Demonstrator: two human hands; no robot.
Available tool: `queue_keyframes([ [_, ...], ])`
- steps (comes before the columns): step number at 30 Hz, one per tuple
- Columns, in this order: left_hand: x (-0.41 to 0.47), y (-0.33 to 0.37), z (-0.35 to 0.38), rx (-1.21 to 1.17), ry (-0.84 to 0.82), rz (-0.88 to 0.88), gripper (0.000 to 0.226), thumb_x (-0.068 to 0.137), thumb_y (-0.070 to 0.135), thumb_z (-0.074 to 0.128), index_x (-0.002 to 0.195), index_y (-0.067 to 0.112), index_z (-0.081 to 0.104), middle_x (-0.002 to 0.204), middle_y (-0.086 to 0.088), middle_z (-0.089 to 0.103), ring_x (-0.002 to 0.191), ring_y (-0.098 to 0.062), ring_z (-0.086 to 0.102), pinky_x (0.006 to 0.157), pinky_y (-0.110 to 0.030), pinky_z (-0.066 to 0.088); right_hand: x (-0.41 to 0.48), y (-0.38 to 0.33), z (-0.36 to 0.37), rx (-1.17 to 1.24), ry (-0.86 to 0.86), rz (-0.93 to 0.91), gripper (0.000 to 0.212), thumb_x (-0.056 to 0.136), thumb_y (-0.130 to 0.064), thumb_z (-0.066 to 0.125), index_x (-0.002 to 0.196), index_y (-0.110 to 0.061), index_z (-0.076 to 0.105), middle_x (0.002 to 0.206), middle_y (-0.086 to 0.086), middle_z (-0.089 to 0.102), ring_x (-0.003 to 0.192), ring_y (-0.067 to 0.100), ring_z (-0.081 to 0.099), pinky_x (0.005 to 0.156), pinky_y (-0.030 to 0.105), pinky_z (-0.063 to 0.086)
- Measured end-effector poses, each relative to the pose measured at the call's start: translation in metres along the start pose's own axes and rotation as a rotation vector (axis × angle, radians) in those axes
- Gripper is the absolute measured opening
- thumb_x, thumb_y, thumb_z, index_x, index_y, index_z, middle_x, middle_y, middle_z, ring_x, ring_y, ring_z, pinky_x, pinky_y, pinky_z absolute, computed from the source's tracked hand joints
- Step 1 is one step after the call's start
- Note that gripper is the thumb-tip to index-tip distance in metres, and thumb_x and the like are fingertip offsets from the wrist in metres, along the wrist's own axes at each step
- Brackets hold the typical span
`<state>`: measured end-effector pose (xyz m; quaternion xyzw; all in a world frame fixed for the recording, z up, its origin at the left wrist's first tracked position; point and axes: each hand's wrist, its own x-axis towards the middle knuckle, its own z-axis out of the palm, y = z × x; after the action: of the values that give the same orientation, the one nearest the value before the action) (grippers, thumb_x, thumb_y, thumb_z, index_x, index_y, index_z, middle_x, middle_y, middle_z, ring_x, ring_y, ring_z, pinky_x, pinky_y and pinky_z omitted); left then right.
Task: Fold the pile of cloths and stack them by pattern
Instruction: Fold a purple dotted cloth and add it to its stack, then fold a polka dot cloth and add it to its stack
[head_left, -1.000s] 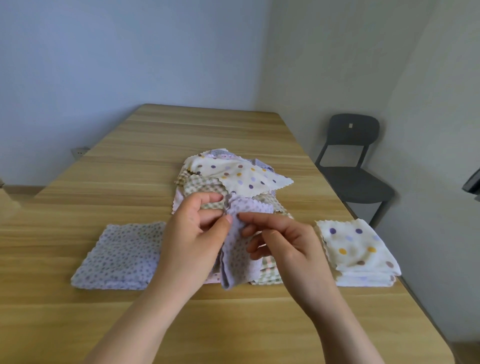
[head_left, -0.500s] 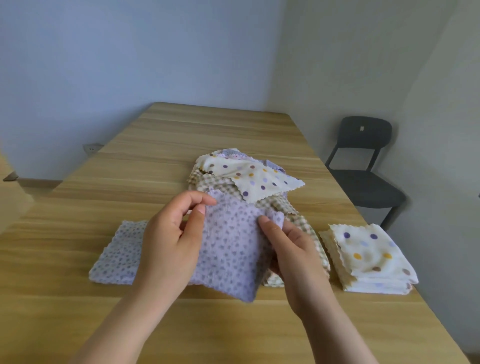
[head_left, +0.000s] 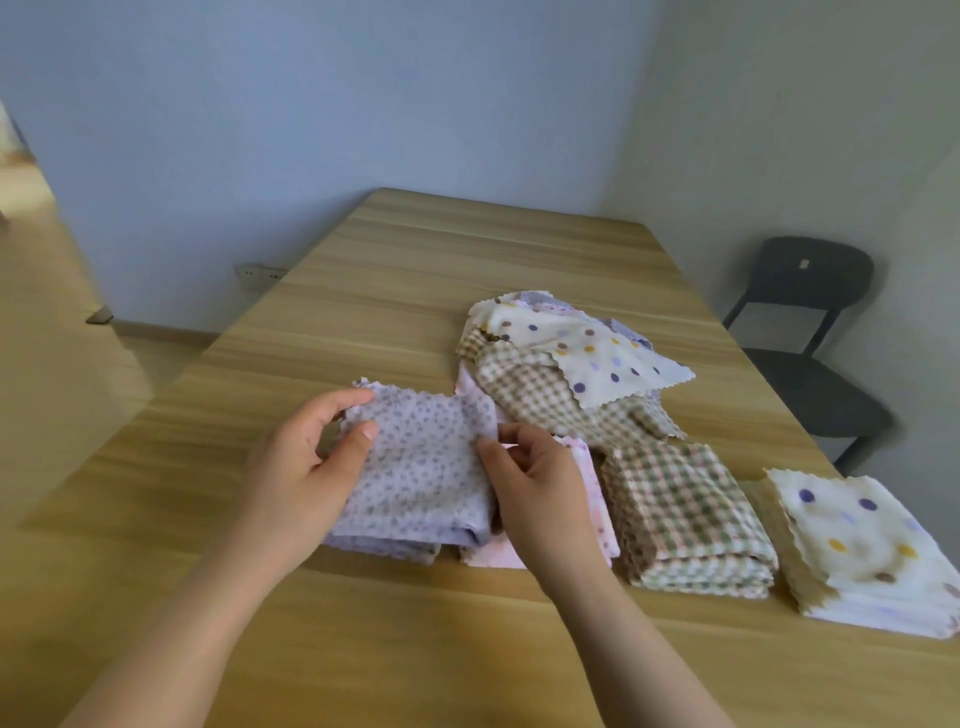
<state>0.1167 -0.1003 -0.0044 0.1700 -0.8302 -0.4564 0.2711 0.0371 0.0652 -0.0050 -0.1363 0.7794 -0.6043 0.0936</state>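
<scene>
Centrally, lilac cloth (head_left: 421, 462) between hands, left hand (head_left: 306, 467) pinching one edge, right hand (head_left: 535, 483) gripping the other

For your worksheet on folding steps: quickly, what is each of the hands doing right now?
Left hand: pinches the lilac spotted cloth at its left edge.
Right hand: pinches the same cloth's right edge.

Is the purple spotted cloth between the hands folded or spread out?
Folded: the purple spotted cloth shows doubled layers along its near edge, held by the left hand and right hand.

Lilac speckled cloth (head_left: 421, 462); beige gingham stack (head_left: 685, 514)
</scene>
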Motion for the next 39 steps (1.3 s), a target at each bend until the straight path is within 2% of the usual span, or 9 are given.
queue_keyframes([
  [4,0.016,-0.027,-0.009,0.038,-0.034,-0.073,0.024,0.093,0.027,0.056,0.114,0.04,0.059,0.096,-0.017,0.069,0.042,-0.008,0.038,0.049,-0.026,0.038,0.012,0.006,0.028,-0.266,0.045,-0.102,0.008,0.099,-0.026,0.049,0.101,-0.025,0.056,0.071,-0.012,0.058,0.055,0.002,0.051,0.049,0.014,0.033],
  [8,0.026,-0.047,-0.005,0.097,-0.072,-0.105,0.027,0.094,0.027,0.056,0.121,0.032,0.059,0.094,0.008,0.068,0.041,-0.004,0.042,0.053,-0.025,0.04,0.019,0.01,0.041,-0.398,0.031,-0.083,0.025,0.101,-0.024,0.045,0.121,-0.014,0.054,0.092,-0.004,0.061,0.084,0.024,0.064,0.069,0.032,0.049],
  [11,0.025,-0.059,-0.001,0.196,-0.143,-0.129,0.032,0.095,0.029,0.054,0.127,0.029,0.057,0.096,-0.002,0.068,0.055,-0.005,0.053,0.052,-0.018,0.033,0.022,0.018,0.049,-0.557,0.011,-0.088,0.026,0.101,-0.021,0.044,0.126,-0.012,0.048,0.108,0.006,0.066,0.099,0.025,0.062,0.067,0.03,0.04],
  [13,0.021,-0.062,0.002,0.239,-0.168,-0.131,0.034,0.096,0.03,0.053,0.129,0.029,0.055,0.112,-0.006,0.066,0.072,-0.008,0.053,0.058,-0.016,0.032,0.021,0.023,0.051,-0.635,-0.004,-0.122,0.025,0.101,-0.02,0.043,0.125,-0.012,0.042,0.106,0.009,0.066,0.096,0.027,0.062,0.062,0.033,0.04],
  [17,0.019,-0.063,0.001,0.324,-0.165,-0.083,0.033,0.096,0.029,0.052,0.13,0.028,0.054,0.125,0.013,0.053,0.087,-0.005,0.052,0.074,-0.022,0.038,0.02,0.028,0.054,-0.668,0.007,-0.201,0.027,0.1,-0.018,0.044,0.126,-0.013,0.037,0.099,0.009,0.067,0.086,0.027,0.063,0.058,0.034,0.039],
  [21,0.024,-0.056,-0.006,0.507,-0.07,-0.047,0.029,0.092,0.029,0.058,0.121,0.025,0.061,0.116,0.004,0.048,0.074,-0.016,0.058,0.065,-0.031,0.044,0.022,0.023,0.048,-0.645,0.026,-0.257,0.026,0.096,-0.019,0.053,0.119,-0.015,0.04,0.08,0.004,0.058,0.069,0.022,0.055,0.053,0.031,0.036],
  [25,0.036,-0.035,-0.005,0.425,0.004,0.067,0.015,0.089,0.022,0.063,0.102,0.025,0.069,0.101,0.007,0.056,0.084,-0.017,0.06,0.072,-0.028,0.044,0.027,0.005,0.024,-0.583,0.064,-0.29,0.019,0.093,-0.026,0.06,0.106,-0.023,0.046,0.075,-0.006,0.055,0.064,0.007,0.052,0.055,0.021,0.038],
  [31,0.053,-0.005,0.028,0.259,-0.146,0.159,0.013,0.091,0.02,0.061,0.093,0.029,0.069,0.09,0.016,0.062,0.076,0.0,0.058,0.063,-0.014,0.044,0.054,0.002,-0.034,-0.598,0.077,-0.223,0.005,0.089,-0.022,0.064,0.084,-0.019,0.064,0.065,-0.004,0.062,0.056,0.011,0.056,0.052,0.019,0.043],
  [39,0.104,0.014,0.108,0.102,-0.235,0.204,0.012,0.086,0.014,0.067,0.088,0.023,0.073,0.077,0.019,0.065,0.07,0.005,0.06,0.063,-0.008,0.043,0.11,0.024,-0.087,-0.719,0.086,-0.162,0.009,0.087,-0.025,0.066,0.091,-0.017,0.067,0.077,-0.007,0.065,0.065,0.011,0.06,0.05,0.015,0.041],
])
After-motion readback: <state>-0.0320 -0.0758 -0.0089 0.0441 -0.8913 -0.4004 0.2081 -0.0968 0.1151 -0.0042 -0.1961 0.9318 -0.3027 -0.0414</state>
